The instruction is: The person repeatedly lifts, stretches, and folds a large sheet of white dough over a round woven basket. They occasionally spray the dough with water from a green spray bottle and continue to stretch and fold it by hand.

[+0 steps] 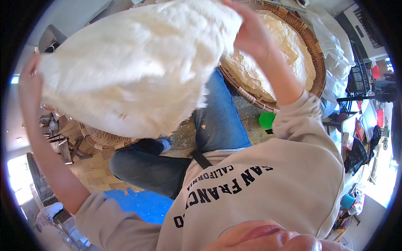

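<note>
A large, thin, off-white sheet [138, 62] that looks like flatbread is stretched up in front of me, its lower edge ragged and partly blurred. My left hand [31, 79] is closed on its left edge. My right hand [253, 35], smeared by motion, grips the upper right edge, with its fingertips partly hidden. Beneath my right forearm, a round wicker basket [319, 62] holds a pile of similar crinkled, cream-coloured sheets [299, 56]. The held sheet partly covers a second wicker basket [100, 140].
My bent legs in blue jeans [220, 113] are between the baskets. A bright green round object [266, 120] lies beside the right basket. Clear plastic sheeting [335, 50] hangs past that basket. A blue mat [138, 204] lies on the wooden floor [90, 169]. Small wooden stools stand at left.
</note>
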A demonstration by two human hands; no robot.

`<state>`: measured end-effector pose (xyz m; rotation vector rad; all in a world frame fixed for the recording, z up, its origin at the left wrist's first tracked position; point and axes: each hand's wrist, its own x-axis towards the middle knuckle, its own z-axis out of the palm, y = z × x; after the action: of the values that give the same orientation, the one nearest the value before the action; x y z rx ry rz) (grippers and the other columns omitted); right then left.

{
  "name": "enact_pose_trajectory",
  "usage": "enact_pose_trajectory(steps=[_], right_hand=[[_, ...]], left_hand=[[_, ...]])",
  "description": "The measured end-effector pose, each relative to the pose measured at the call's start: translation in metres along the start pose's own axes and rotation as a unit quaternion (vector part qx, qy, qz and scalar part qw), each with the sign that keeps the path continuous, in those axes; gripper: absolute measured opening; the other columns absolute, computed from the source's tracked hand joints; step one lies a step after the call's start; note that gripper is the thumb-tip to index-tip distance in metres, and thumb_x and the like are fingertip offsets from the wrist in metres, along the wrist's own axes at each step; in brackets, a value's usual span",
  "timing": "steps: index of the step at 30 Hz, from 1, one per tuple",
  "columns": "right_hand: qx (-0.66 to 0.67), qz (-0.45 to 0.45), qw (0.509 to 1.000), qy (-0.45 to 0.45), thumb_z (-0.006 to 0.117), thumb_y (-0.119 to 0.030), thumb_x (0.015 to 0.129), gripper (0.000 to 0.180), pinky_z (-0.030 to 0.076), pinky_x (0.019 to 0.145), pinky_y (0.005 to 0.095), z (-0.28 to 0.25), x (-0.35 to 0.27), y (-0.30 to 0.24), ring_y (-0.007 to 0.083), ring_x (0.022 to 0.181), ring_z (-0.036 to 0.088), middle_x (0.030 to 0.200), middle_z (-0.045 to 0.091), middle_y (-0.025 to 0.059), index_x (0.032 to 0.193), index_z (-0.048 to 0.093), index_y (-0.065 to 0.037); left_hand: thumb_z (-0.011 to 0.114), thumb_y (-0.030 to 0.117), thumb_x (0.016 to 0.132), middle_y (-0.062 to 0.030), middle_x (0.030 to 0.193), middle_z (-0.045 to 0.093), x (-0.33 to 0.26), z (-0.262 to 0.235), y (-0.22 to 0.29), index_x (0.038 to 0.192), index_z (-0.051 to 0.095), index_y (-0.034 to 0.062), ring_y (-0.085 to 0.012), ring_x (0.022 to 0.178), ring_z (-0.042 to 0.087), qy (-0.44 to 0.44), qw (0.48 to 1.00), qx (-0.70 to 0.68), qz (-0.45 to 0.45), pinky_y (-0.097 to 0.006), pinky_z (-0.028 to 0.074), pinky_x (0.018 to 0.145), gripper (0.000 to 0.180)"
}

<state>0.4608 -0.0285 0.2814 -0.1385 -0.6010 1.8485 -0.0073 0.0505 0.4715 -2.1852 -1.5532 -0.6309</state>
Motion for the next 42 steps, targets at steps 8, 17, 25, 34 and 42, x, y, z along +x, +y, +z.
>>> enact_pose_trajectory(steps=[8,17,25,34,42], right_hand=[[-0.593,-0.161,0.781,0.112,0.070,-0.011,0.081,0.038,0.054,0.081,0.0383,-0.062,-0.011,-0.251,0.0241,0.090,0.065,0.117,0.062,0.0111,0.117,0.060,-0.001],[-0.473,-0.032,0.756,0.451,0.069,-0.029,0.088,0.041,0.049,0.093,0.0314,-0.201,-0.178,-0.398,0.0161,0.105,0.061,0.116,0.065,0.0056,0.120,0.063,-0.005],[-0.591,0.250,0.519,0.565,0.076,-0.029,0.080,0.046,0.052,0.087,0.0358,-0.377,-0.270,-0.333,0.0225,0.097,0.064,0.108,0.067,0.0102,0.114,0.064,-0.002],[-0.933,0.073,0.146,0.322,0.049,-0.037,0.095,0.051,0.024,0.116,0.0480,-0.413,-0.114,-0.210,0.0249,0.143,0.030,0.154,0.034,0.0006,0.144,0.041,-0.025],[-0.844,0.247,0.220,0.422,0.027,-0.068,0.093,0.072,0.013,0.109,0.0705,-0.468,-0.048,-0.201,0.0402,0.147,0.013,0.163,0.010,-0.0025,0.155,0.014,-0.033]], left_hand=[[0.054,0.009,0.088,-0.0081,0.095,0.072,0.037,0.095,0.189,0.117,0.064,0.0100,-0.0186,0.093,0.068,0.010,0.946,-0.301,-0.118,-0.030,0.051,0.080,0.031],[0.064,0.009,0.085,-0.0155,0.102,0.064,-0.100,0.239,0.427,0.111,0.068,0.0091,-0.0302,0.105,0.059,-0.031,0.859,-0.494,0.130,-0.041,0.052,0.085,0.026],[0.061,0.025,0.087,-0.0199,0.114,0.063,-0.215,0.338,0.529,0.111,0.068,0.0069,-0.0354,0.111,0.057,-0.241,0.911,-0.275,0.191,-0.048,0.046,0.095,0.031],[0.073,0.036,0.077,-0.0107,0.096,0.065,-0.150,0.392,0.528,0.109,0.065,0.0108,-0.0297,0.095,0.062,-0.284,0.921,-0.179,0.196,-0.044,0.044,0.085,0.041],[0.052,0.014,0.090,-0.0158,0.096,0.069,-0.161,0.408,0.531,0.141,0.043,0.0076,-0.0328,0.097,0.060,-0.425,0.883,-0.110,0.165,-0.050,0.041,0.084,0.052]])
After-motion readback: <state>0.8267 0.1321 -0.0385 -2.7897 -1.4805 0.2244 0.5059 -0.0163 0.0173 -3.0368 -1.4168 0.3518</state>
